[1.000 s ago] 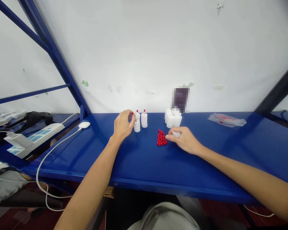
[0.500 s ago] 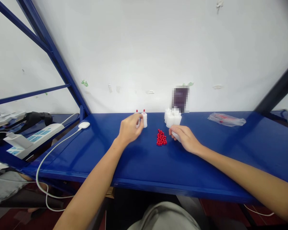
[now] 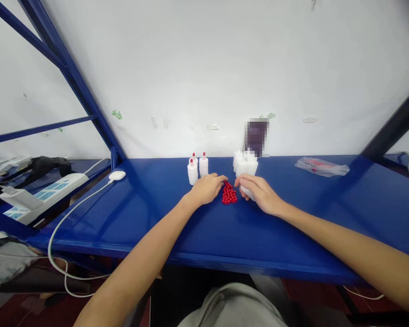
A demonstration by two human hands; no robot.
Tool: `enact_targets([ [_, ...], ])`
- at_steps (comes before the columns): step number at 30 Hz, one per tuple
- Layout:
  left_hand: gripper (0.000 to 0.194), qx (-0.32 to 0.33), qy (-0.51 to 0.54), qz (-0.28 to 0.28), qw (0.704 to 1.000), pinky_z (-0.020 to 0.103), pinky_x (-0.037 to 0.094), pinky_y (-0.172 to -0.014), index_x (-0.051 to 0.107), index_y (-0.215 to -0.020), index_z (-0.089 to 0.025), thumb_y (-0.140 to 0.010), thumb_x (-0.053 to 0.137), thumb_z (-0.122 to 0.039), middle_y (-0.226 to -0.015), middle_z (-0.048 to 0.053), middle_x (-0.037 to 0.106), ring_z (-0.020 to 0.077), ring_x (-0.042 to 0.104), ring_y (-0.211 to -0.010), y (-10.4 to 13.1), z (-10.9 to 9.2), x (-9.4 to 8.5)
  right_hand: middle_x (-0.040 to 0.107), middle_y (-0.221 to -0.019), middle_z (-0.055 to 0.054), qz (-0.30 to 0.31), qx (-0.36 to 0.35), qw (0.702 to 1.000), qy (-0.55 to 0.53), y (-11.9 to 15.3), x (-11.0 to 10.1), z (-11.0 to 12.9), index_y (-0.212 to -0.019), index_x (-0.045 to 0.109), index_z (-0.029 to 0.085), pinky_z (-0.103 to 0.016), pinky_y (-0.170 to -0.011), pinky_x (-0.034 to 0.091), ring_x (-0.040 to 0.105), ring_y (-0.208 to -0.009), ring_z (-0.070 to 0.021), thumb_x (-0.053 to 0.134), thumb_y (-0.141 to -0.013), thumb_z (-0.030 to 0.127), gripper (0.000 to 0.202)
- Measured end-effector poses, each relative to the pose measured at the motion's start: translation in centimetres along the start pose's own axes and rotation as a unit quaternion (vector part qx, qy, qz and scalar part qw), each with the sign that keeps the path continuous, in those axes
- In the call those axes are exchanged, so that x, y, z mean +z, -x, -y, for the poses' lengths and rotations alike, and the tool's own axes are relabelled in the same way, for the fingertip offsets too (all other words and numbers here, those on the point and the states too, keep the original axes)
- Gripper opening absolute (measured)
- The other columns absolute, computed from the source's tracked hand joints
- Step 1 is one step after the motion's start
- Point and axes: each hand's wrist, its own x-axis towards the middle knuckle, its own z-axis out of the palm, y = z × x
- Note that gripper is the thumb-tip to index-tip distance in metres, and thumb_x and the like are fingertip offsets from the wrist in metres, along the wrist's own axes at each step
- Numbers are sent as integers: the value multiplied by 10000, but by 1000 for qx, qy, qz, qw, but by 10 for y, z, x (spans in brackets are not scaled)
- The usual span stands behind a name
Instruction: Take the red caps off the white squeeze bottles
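My left hand [image 3: 209, 188] reaches over the blue table, its fingertips at the left edge of a cluster of small red caps [image 3: 229, 194]. Whether it pinches a cap is too small to tell. Just behind that hand stand three white bottles [image 3: 192, 172] with red caps on top. My right hand [image 3: 257, 191] is wrapped round a white bottle [image 3: 248, 192], held tilted to the right of the red caps. Behind it is a tight group of white bottles [image 3: 246, 166] with no red caps visible on them.
A clear plastic bag [image 3: 322, 166] with something red inside lies on the right of the blue table [image 3: 313, 236]. At the left are a white charger [image 3: 117, 175] with its cable and a power strip [image 3: 47, 195]. A white wall rises behind.
My left hand has moved right and nearer, from the capped bottles to the red caps. A third capped bottle now shows. My right hand still holds its bottle. The view has shifted slightly.
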Motion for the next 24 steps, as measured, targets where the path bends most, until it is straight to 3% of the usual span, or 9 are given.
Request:
enact_targets([
  [3, 242, 1, 5, -13, 1000, 322, 501, -759, 617, -1080, -209, -972, 408, -266, -918, 58, 639, 209, 636, -832, 1, -4, -4, 529, -614, 21, 7, -2, 1000, -16, 1, 0, 1, -908, 591, 188, -275, -588, 423, 511, -565, -145, 413, -945, 409, 287],
  [7, 276, 1, 27, -73, 997, 298, 489, -765, 572, -1133, -196, -1008, 350, -303, -974, 59, 642, 180, 620, -852, 7, -19, -13, 526, -622, 6, -7, -13, 1000, 17, 1, -2, -3, -793, 585, 183, -277, -590, 407, 497, -579, -146, 395, -951, 428, 348],
  [9, 281, 35, 72, -128, 989, 279, 482, -749, 561, -1156, -195, -1013, 355, -322, -940, 44, 646, 159, 611, -811, 11, -30, -18, 525, -623, -2, -8, -27, 999, 44, 1, -2, -4, -717, 558, 182, -278, -586, 392, 488, -584, -148, 387, -955, 454, 400],
  [11, 265, 90, 110, -148, 979, 266, 479, -750, 570, -1160, -192, -1006, 383, -299, -921, 36, 651, 148, 608, -803, 14, -40, -20, 523, -622, -4, 0, -53, 996, 66, 1, -2, -5, -697, 550, 180, -278, -585, 381, 477, -584, -148, 380, -957, 483, 434],
  [14, 260, 133, 144, -140, 971, 252, 478, -757, 566, -1192, -186, -979, 418, -212, -955, 37, 671, 144, 620, -829, 18, -49, -21, 540, -640, -5, 29, -91, 992, 81, 3, -1, -2, -782, 623, 162, -273, -603, 379, 478, -600, -147, 378, -962, 502, 456],
  [17, 264, 133, 172, -125, 968, 240, 476, -740, 559, -1197, -180, -963, 438, -186, -939, 29, 689, 141, 630, -816, 20, -51, -19, 562, -662, -8, 46, -92, 992, 77, 5, 0, 1, -878, 676, 149, -261, -603, 374, 486, -612, -143, 399, -961, 501, 456],
  [24, 186, 102, 183, -75, 975, 211, 413, -607, 561, -1103, -170, -962, 457, -231, -741, -15, 637, 113, 564, -625, 22, -50, -17, 488, -571, 19, 62, -73, 990, 103, 5, -2, 3, -742, 637, 162, -251, -540, 336, 433, -530, -118, 399, -968, 441, 431],
])
